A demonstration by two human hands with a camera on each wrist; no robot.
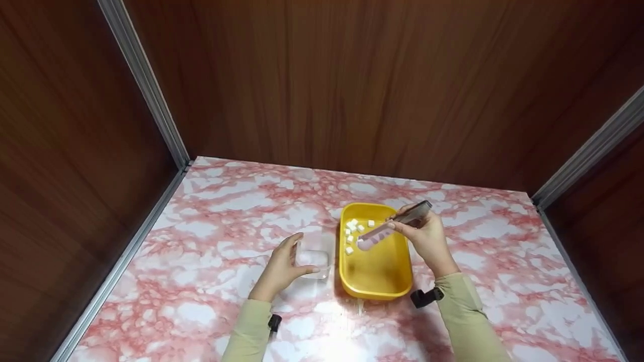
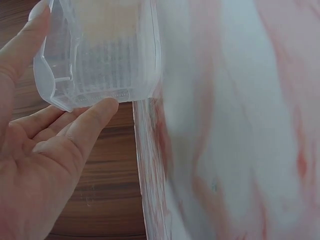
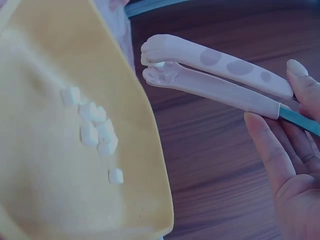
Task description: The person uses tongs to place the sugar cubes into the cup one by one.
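My right hand point(image 1: 432, 241) pinches pink paw-tipped tongs point(image 1: 372, 242) over the yellow tub point(image 1: 377, 274). In the right wrist view the tongs' arms point(image 3: 192, 54) nearly meet, with a small whitish piece point(image 3: 154, 63) between the paw tips. Several small white cubes point(image 3: 89, 135) lie on the tub's floor, toward its left side in the head view. Left of the tub, my left hand point(image 1: 274, 271) grips a clear plastic container point(image 1: 313, 259), thumb on one side and fingers on the other. Ribbed see-through walls of this container point(image 2: 105, 70) show in the left wrist view.
The table point(image 1: 226, 216) has a red-and-white marbled top. Dark wood-grain panels point(image 1: 327, 90) rise behind it and on both sides, joined by metal strips point(image 1: 146, 80). A black wrist camera point(image 1: 425, 297) sits at the right sleeve.
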